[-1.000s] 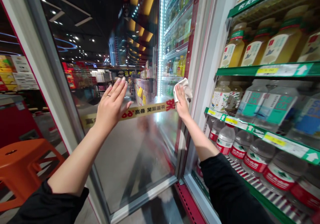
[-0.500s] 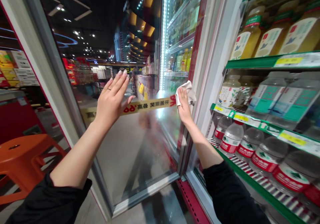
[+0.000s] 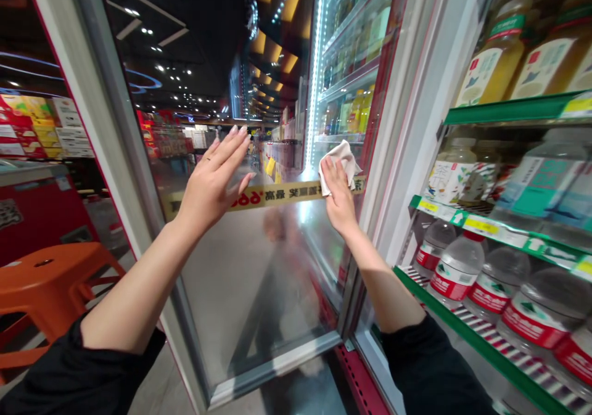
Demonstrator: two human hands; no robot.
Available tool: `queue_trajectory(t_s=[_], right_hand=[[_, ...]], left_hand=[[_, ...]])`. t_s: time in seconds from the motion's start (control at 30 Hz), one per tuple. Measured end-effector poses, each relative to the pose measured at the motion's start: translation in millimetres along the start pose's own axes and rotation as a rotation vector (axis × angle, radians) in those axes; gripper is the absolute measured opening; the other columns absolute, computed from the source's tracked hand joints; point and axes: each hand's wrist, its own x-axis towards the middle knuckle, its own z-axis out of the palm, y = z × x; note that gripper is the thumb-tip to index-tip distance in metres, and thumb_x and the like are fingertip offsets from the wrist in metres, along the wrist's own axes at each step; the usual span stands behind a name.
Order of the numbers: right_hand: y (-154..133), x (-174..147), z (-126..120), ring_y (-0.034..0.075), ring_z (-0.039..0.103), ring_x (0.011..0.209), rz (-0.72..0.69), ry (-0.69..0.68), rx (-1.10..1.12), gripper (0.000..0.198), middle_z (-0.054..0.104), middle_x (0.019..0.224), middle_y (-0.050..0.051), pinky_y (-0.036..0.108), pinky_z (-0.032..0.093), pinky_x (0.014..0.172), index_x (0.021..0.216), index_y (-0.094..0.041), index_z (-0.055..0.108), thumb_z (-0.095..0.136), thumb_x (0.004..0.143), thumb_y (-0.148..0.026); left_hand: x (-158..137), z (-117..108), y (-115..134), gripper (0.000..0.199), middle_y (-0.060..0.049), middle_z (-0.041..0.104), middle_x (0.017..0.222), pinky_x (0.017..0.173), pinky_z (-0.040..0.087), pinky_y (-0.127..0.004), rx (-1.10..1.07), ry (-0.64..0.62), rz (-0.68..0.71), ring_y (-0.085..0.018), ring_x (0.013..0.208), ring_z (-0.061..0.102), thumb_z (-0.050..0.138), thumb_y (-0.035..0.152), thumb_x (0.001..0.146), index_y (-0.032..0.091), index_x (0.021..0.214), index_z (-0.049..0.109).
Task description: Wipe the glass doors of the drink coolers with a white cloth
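Lwr shelf: clear btls w/ red lbls.

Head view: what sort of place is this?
Probably a supermarket or similar shop: rows of bottled drinks, shelf strips with yellow price-style tags, and stacked boxes off to the left. The glass door looks like a drinks fridge's.

Wht cloth on glass dr

Dark ceiling, upper left, carried scattered white spotlights and a curved blue light. Stacked cartons showed beyond a red cabinet, left edge. Orange stool stood lower left; floor grey. Green-edged shelves filled the right.
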Motion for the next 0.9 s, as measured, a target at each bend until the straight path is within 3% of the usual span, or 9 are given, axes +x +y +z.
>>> queue_trajectory(t_s=[0.1, 0.27, 0.47, 0.63, 0.77, 0.9], right_hand=[[4.5, -5.2, -2.1, 0.017, 0.01, 0.175, -0.013, 0.015, 0.009, 0.094, 0.027, 0.185, -0.013, 0.059, 0.019, 0.144, 0.179, -0.043, 0.021, 0.033, 0.095, -0.001], [5.4, 5.0, -2.5, 0.021, 0.009, 0.175, 0.04, 0.092, -0.036, 0.089, 0.021, 0.187, -0.013, 0.062, 0.02, 0.143, 0.18, -0.043, 0.015, 0.031, 0.101, -0.005], [-26.8, -0.9, 2.3, 0.022, 0.012, 0.175, -0.001, 0.006, -0.009, 0.088, 0.029, 0.185, -0.011, 0.061, 0.022, 0.143, 0.179, -0.044, 0.017, 0.034, 0.102, -0.006], [-20.6, -16.7, 6.9, 0.025, 0.017, 0.175, 0.021, 0.048, 0.032, 0.087, 0.033, 0.184, -0.01, 0.065, 0.023, 0.142, 0.178, -0.046, 0.02, 0.034, 0.103, -0.007], [-31.2, 2.4, 15.8, 0.028, 0.013, 0.175, 0.047, 0.125, 0.016, 0.09, 0.027, 0.186, -0.01, 0.071, 0.021, 0.141, 0.179, -0.049, 0.009, 0.033, 0.103, -0.006], [-69.9, 23.3, 23.8, 0.026, 0.013, 0.176, -0.059, 0.067, -0.027, 0.095, 0.027, 0.186, -0.012, 0.068, 0.022, 0.142, 0.179, -0.049, 0.001, 0.033, 0.102, -0.005]], left_hand=[[-23.2, -21.8, 1.6, 0.077, -0.01, 0.042, 0.18, 0.137, 0.038, -0.058, 0.052, 0.036, -0.01, -0.032, 0.167, 0.04, 0.059, 0.022, 0.11, 0.033, 0.179, 0.026], [-56.7, -48.1, 7.7, 0.082, -0.008, 0.049, 0.176, 0.135, 0.043, -0.051, 0.147, 0.083, 0.02, -0.029, 0.162, 0.048, 0.06, 0.011, 0.107, 0.034, 0.179, 0.027], [-58.2, -53.1, 14.9, 0.081, -0.01, 0.05, 0.174, 0.134, 0.045, -0.051, 0.172, 0.068, 0.033, -0.029, 0.161, 0.048, 0.057, 0.01, 0.108, 0.032, 0.179, 0.025], [-60.6, -55.7, 11.5, 0.079, -0.008, 0.046, 0.177, 0.135, 0.044, -0.053, 0.134, -0.027, 0.057, -0.03, 0.163, 0.045, 0.054, 0.015, 0.111, 0.034, 0.18, 0.021], [-60.9, -54.6, 8.3, 0.076, -0.007, 0.048, 0.176, 0.136, 0.043, -0.054, 0.085, -0.057, 0.067, -0.029, 0.163, 0.046, 0.053, 0.018, 0.112, 0.036, 0.179, 0.023], [-65.5, -55.5, 11.0, 0.073, -0.004, 0.046, 0.177, 0.138, 0.04, -0.056, 0.067, -0.049, 0.02, -0.03, 0.164, 0.043, 0.052, 0.02, 0.112, 0.038, 0.178, 0.026]])
